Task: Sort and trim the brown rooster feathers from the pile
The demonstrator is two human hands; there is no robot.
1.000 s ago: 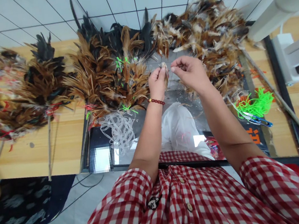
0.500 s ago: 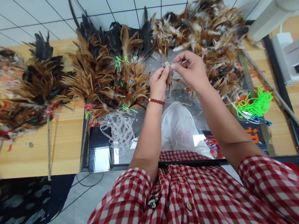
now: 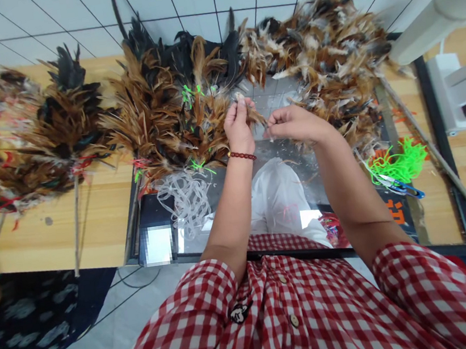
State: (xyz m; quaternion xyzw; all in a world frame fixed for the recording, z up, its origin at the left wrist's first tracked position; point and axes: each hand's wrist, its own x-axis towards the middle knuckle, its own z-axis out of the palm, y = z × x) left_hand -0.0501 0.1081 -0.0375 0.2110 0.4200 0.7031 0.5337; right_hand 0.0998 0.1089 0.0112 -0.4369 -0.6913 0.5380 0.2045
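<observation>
My left hand (image 3: 238, 123), with a red bead bracelet on its wrist, pinches a small bunch of brown feathers (image 3: 254, 116) by its pale end. The feathers point right and down, toward my right hand (image 3: 290, 123). The fingers of my right hand are closed at the feather tips; what they hold, if anything, is too small to make out. Both hands are above the glass top (image 3: 301, 171). Brown feathers with green ties (image 3: 204, 118) lie just left of my left hand, and a big heap of brown and white feathers (image 3: 328, 47) spreads behind my right hand.
White strips (image 3: 187, 200) lie front left. Green strings (image 3: 401, 162) and blue-handled scissors (image 3: 401, 185) are at the right, near a long stick (image 3: 431, 148). Feather bundles on sticks (image 3: 69, 121) lie left. Part of another person (image 3: 24, 316) shows at the lower left.
My left hand has turned and moved slightly left, swinging the feather bunch to point right. My right hand has dropped from the bunch's pale end to its tips.
</observation>
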